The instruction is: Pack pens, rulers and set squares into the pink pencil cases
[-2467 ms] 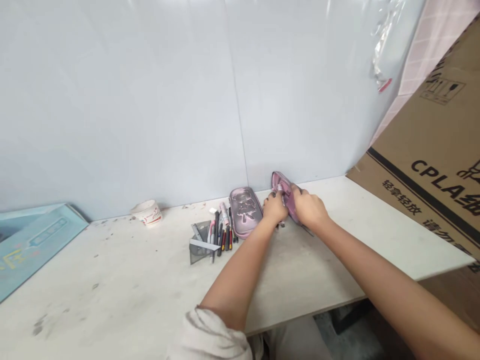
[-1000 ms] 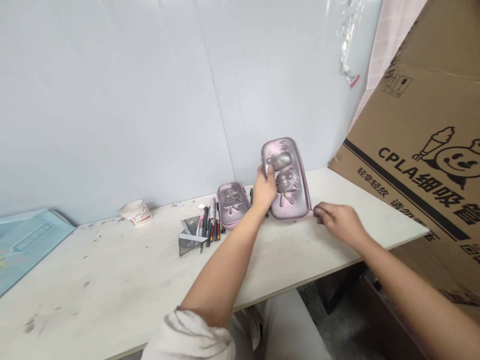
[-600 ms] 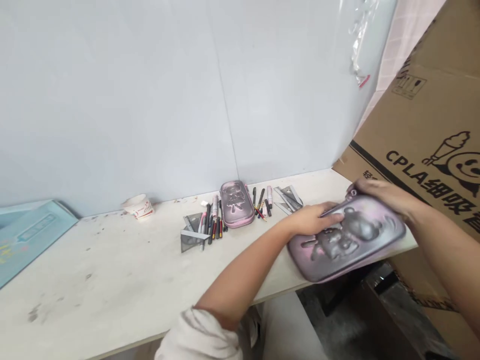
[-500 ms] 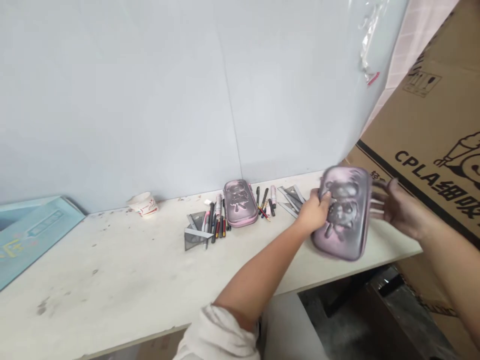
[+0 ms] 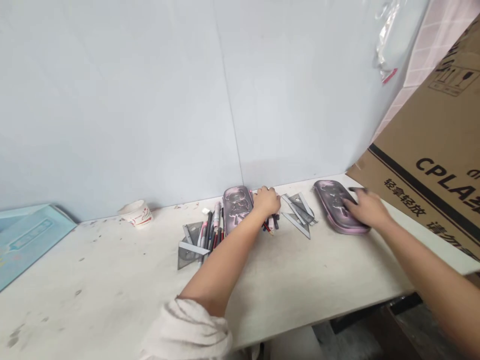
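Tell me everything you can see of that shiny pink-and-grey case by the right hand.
The rounded oblong case, dusky pink shaded dark grey, looks moulded, with a slight sheen. Raised cartoon-like shapes cover its top, and a pink band runs along its near side. It appears closed, lying slantwise on the pale tabletop, right of the see-through grey triangular rulers. The thumb of the right hand reaches over its top, apparently touching.

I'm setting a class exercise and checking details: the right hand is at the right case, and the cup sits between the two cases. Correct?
Not quite: the head view shows the cup left of both the left case and the right case. The right hand is indeed at the right case.
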